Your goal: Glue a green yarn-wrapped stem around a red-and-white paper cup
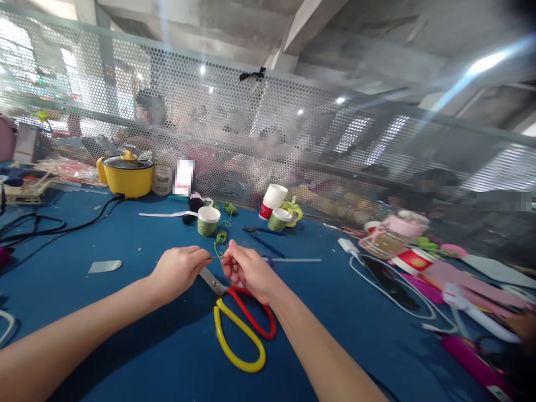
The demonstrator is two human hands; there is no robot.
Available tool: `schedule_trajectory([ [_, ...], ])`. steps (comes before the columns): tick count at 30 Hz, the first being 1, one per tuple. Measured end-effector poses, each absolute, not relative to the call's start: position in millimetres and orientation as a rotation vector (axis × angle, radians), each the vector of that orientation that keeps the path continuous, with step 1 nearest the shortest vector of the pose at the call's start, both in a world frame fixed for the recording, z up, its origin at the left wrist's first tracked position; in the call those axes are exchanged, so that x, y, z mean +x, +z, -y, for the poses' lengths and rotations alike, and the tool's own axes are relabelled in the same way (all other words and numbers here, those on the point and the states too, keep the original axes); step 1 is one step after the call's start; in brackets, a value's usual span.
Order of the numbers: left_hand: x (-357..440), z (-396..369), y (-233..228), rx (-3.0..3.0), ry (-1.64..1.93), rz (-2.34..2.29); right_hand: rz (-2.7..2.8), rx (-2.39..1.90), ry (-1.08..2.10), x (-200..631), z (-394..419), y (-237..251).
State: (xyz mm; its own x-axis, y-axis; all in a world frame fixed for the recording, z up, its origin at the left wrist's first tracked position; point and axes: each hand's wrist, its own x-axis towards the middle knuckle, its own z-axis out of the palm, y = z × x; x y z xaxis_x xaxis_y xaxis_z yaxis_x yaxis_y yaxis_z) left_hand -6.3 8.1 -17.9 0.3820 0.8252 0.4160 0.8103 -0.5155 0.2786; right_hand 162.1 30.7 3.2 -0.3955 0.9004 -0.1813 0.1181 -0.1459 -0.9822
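My left hand [178,269] and my right hand [247,271] meet over the blue table [125,312], fingertips pinched together on a thin green cord [220,240] that loops away toward a green paper cup [208,220]. Right under my hands lie scissors [240,329] with one yellow and one red handle loop, blades pointing up-left beneath my fingers.
A yellow electric pot [128,175] stands at the back left, its black cable [54,226] crossing the table. Paper cups [274,207], dark pliers [262,237], a phone on a white cable [387,285] and pink craft pieces [460,279] lie to the right. People sit behind a perforated screen [251,128].
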Motion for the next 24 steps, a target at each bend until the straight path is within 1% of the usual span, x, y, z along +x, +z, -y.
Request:
schedule_trajectory([
  [6, -7, -9, -18, 2.579, 0.818, -1.519, 1.518, -1.086, 1.616, 161, -30, -1],
  [11, -7, -9, -19, 2.647, 0.819, -1.560, 1.529, -1.196, 1.606, 159, -30, 1],
  [14, -6, -9, -19, 2.742, 0.743, -1.568, 1.627, -1.261, 1.571, 157, -29, 1],
  [16, -5, -8, -20, 2.775, 0.708, -1.585, 1.757, -1.271, 1.460, 157, -28, 0],
  [18, -5, -9, -20, 2.770, 0.721, -1.613, 1.866, -1.271, 1.274, 157, -28, 0],
  [20, -7, -12, -19, 2.742, 0.744, -1.656, 1.920, -1.278, 1.083, 159, -31, 0],
  [24, -16, -19, -19, 2.684, 0.691, -1.756, 1.975, -1.312, 0.835, 166, -38, -1],
])
